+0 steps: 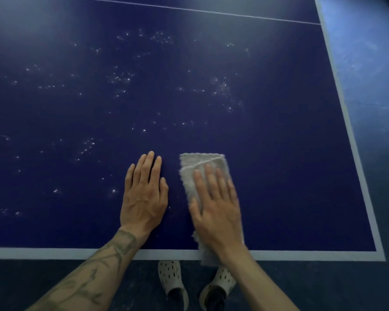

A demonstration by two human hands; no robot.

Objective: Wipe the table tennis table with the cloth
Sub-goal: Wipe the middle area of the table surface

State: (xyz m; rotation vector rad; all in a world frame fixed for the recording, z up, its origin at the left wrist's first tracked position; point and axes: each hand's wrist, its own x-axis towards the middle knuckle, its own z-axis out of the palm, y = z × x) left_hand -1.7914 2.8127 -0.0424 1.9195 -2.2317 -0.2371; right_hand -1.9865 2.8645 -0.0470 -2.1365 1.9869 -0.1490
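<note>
- Cloth (pixel 201 163), folded, at the bench's (pixel 279 164) near edge, my right grip (pixel 216 207) pressing it, fingers straight.
- Left grip (pixel 144 198) flat beside it, empty.
- Specks (pixel 121 79) cover the rest: barely started, I reckon.

A blue floor (pixel 366 70) is being shown down the right side of the frame and along the bottom edge; at upper right it is being lit brightly, with pale scuffs and streaks being picked out on a lighter blue; towards lower right it is being left in shadow, darkening to blue-grey; along the bottom a mottled, speckled finish is being made out only dimly; the light is being thrown from the top of the frame downwards.
</note>
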